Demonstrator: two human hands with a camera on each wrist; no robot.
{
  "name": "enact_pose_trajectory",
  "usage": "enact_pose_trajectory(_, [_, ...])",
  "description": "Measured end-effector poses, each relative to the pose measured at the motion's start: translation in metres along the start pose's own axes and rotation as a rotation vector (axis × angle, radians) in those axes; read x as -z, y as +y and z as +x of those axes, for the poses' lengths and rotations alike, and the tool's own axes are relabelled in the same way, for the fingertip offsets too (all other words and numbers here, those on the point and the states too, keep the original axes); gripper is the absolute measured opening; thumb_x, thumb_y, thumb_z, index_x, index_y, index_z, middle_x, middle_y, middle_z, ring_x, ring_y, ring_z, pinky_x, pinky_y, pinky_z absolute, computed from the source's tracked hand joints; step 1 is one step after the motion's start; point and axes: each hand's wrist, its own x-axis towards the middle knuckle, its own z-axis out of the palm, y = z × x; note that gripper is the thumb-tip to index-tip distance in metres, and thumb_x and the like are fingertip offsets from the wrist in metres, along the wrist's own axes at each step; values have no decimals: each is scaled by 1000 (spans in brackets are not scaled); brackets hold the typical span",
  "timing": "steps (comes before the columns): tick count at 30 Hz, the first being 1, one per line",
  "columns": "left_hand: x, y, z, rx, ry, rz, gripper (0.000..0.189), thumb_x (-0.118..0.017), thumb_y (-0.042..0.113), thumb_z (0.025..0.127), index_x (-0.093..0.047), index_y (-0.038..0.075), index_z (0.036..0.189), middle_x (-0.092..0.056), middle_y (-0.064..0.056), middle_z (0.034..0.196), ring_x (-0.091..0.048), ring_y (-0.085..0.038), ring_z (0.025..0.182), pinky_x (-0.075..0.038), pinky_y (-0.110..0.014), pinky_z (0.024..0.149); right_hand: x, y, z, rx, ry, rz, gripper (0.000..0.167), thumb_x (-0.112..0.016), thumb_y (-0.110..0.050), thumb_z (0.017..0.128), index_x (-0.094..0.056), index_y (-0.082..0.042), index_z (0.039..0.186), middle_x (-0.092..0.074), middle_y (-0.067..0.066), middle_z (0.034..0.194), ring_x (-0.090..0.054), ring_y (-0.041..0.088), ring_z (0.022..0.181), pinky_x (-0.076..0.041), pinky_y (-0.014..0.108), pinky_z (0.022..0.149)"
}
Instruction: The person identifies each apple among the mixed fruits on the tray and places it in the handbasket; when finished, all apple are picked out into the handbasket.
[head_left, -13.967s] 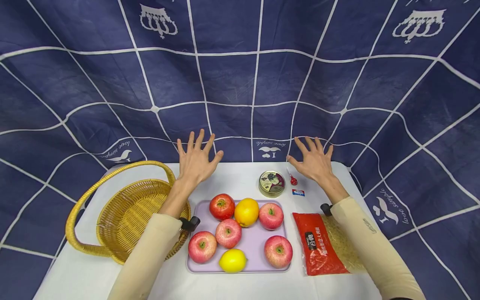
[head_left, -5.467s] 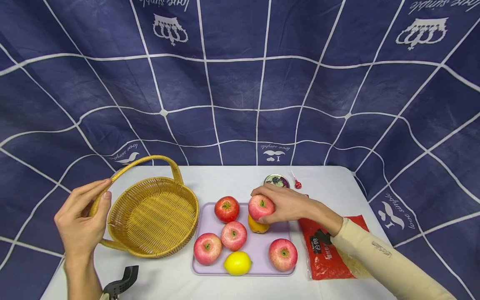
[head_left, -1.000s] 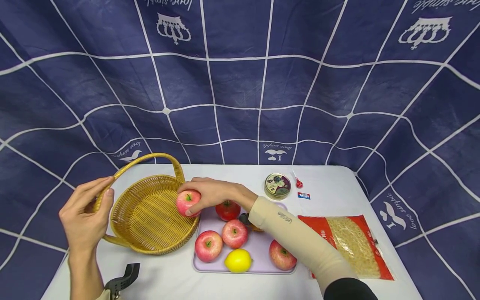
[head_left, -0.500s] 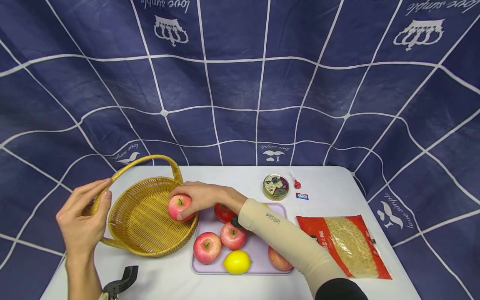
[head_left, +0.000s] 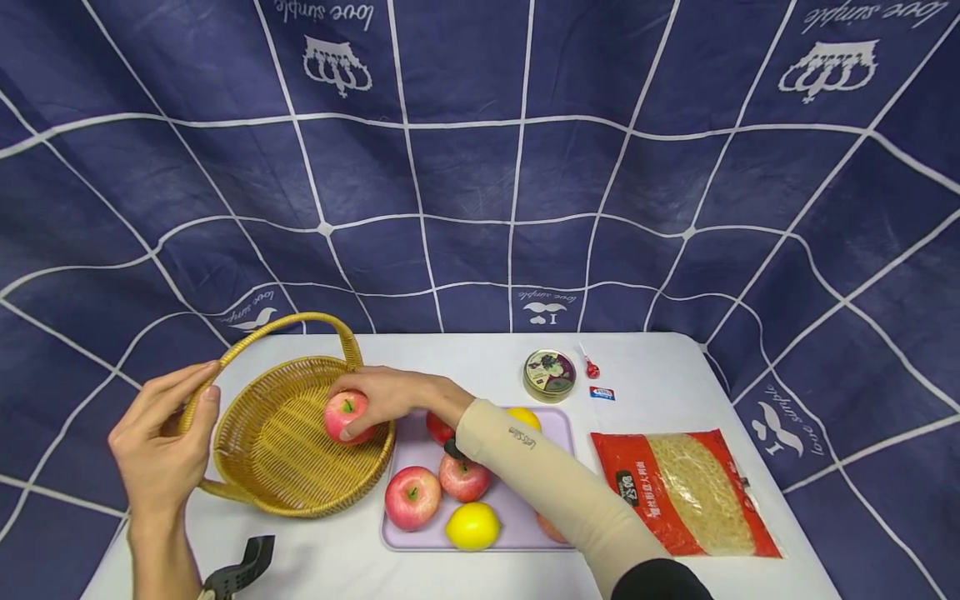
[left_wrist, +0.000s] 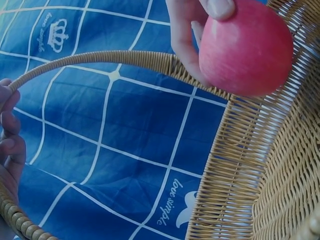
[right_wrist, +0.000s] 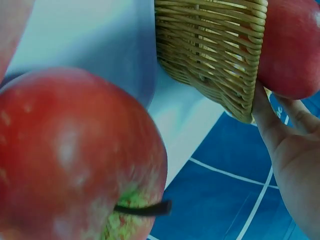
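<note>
In the head view my right hand grips a pink-red apple over the right side of a yellow wicker basket. The left wrist view shows that apple above the woven wall, with fingers and thumb on it. My left hand holds the basket's arched handle on its left side. To the right of the basket lies a lilac tray. It bears several apples, among them a pink one, plus a lemon and an orange fruit partly behind my forearm.
A round tin, a red lollipop and a small blue-and-red packet stand behind the tray on the right. A red bag of pasta lies at the right. Blue checked cloth hangs behind the white table.
After taking the apple from the tray's back right, my right hand has carried it left to the basket, moving slightly further in over the last second. My left hand came to the handle earlier and stays there.
</note>
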Motion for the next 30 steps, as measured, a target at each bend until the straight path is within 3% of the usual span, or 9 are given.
enact_pose_trajectory(9, [8, -16, -4, 7, -6, 13, 20, -69, -15, 80, -70, -20, 99, -72, -24, 105, -67, -11, 93, -50, -7, 75, -7, -2, 9, -30, -14, -28, 60, -78, -54, 81, -56, -33, 133, -54, -16, 111, -49, -1, 102, -40, 11, 87])
enact_pose_trajectory(20, [11, -14, -4, -1, 1, 50, 19, -68, -15, 81, -71, -18, 99, -73, -23, 104, -66, -9, 92, -46, -5, 70, -13, -8, 21, -43, -39, -111, 63, -77, -56, 80, -56, -30, 134, -56, -15, 113, -50, -1, 105, -39, 9, 89])
enact_pose_trajectory(30, [7, -14, -3, 2, 1, -5, 20, -68, -16, 80, -70, -21, 99, -72, -24, 105, -67, -11, 93, -49, -6, 73, -18, -5, 33, -91, -54, -110, 58, -77, -54, 81, -57, -32, 131, -58, -18, 107, -53, -3, 97, -42, 10, 84])
